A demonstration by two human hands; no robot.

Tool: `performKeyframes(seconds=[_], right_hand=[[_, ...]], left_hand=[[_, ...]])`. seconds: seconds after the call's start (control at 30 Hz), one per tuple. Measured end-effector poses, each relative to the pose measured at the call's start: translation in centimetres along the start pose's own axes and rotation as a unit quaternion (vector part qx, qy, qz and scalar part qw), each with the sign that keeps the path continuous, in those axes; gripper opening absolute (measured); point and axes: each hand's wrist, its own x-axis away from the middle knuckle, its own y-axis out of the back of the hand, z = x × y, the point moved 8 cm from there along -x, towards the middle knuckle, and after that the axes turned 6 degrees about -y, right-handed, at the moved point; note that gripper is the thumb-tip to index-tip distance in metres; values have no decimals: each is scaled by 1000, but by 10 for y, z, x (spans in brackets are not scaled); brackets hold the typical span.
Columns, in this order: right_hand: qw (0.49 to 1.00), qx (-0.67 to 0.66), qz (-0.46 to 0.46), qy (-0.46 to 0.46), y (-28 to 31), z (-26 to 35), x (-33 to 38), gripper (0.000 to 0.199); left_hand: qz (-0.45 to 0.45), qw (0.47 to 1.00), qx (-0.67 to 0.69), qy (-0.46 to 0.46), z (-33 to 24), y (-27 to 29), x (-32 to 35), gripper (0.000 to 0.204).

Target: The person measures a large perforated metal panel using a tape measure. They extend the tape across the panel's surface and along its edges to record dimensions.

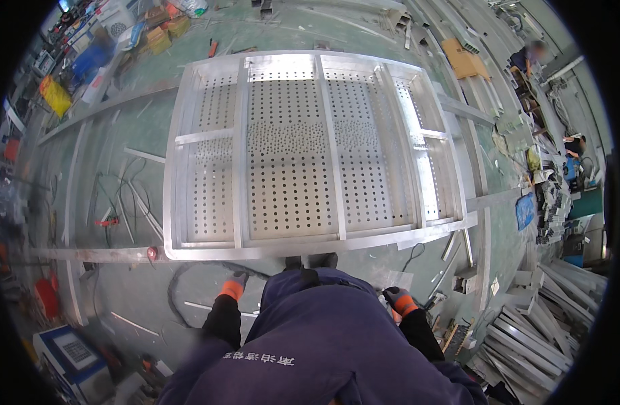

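Though near, frame (329,145) beyond left grip (234,284).

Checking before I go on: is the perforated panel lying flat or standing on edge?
Lying flat: looking down, the perforated panel shows its whole broad face, with crossbars across it.

You have green floor (134,290) around you, a blue-and-white box (72,351) beyond your left hand (234,285), and metal bars (526,337) heaped beyond your right hand (400,301).
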Motion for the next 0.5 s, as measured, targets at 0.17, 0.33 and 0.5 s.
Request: performKeyframes(seconds=[0.17, 0.33, 0.5], right_hand=[[995, 64, -44, 70, -2, -20, -11, 34], [997, 11, -53, 50, -8, -27, -3, 32], [996, 81, -28, 15, -21, -54, -9, 39]], left_hand=[[32, 990, -113, -76, -42, 2, 1, 32], [72, 986, -131, -69, -54, 14, 14, 31], [90, 990, -6, 109, -1, 1, 6, 35]])
